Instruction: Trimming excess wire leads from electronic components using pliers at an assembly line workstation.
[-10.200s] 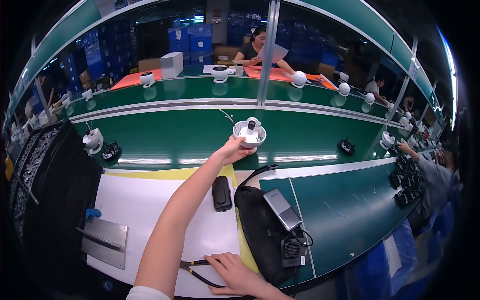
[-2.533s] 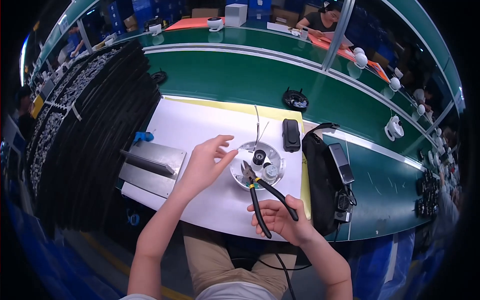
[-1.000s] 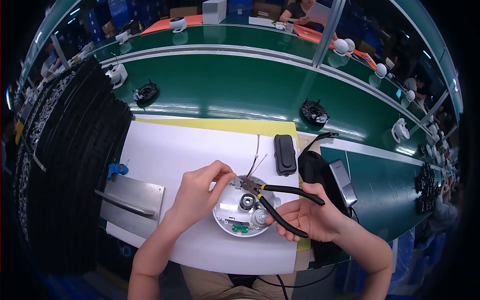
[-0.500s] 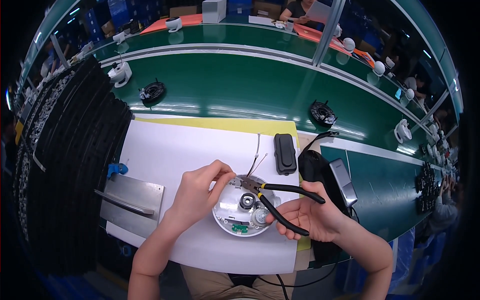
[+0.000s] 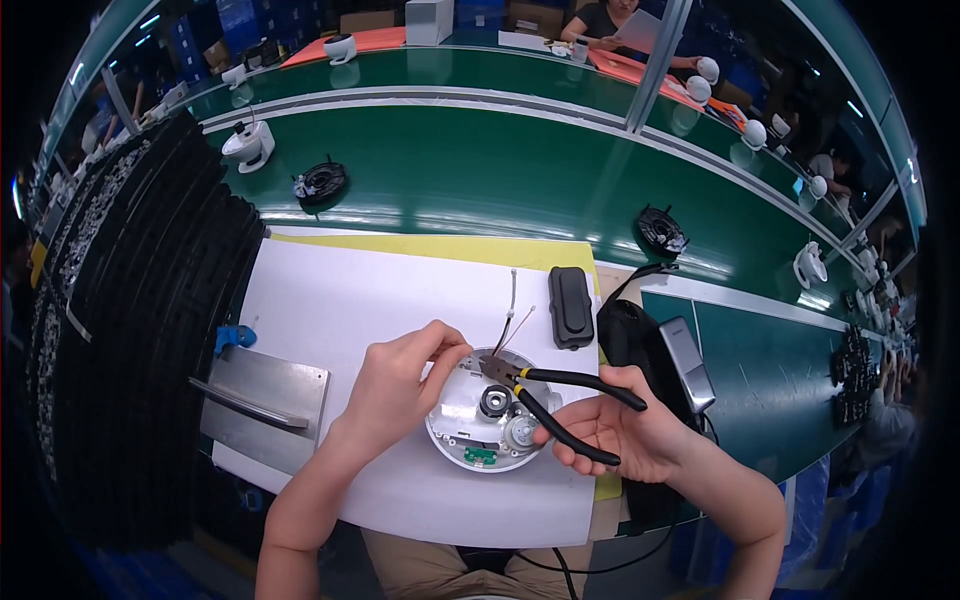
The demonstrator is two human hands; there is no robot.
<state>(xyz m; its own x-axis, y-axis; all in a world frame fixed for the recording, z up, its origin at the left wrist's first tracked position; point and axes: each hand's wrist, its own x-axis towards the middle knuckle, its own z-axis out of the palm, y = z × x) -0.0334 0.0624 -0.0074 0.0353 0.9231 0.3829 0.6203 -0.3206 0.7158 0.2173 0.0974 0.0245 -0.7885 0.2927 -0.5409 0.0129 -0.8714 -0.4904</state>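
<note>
A round white plastic housing (image 5: pixel 460 405) lies open side up on the white sheet. Inside it sit a black ring-shaped part (image 5: pixel 495 402), a round motor-like part (image 5: pixel 521 431) and a small green circuit board (image 5: pixel 480 457). My right hand (image 5: pixel 630 430) holds cutting pliers (image 5: pixel 540 386) with black handles spread apart; their jaws are at the housing's far rim, beside the thin wires (image 5: pixel 510 318) rising there. My left hand (image 5: pixel 405 385) pinches at the upper left rim; whatever lies between thumb and finger is too small to make out.
A black oblong case (image 5: pixel 571 308) rests beyond the housing, near a grey device (image 5: pixel 687 362). Leftward are a metal plate with a handle (image 5: pixel 265 408) and tall stacked black trays (image 5: pixel 130 330). Black round parts (image 5: pixel 321 182) sit on the green belt (image 5: pixel 450 165). A person works across it.
The black round parts and white housings on the near green belt have shifted to the right. My hands and the pliers have hardly moved.
</note>
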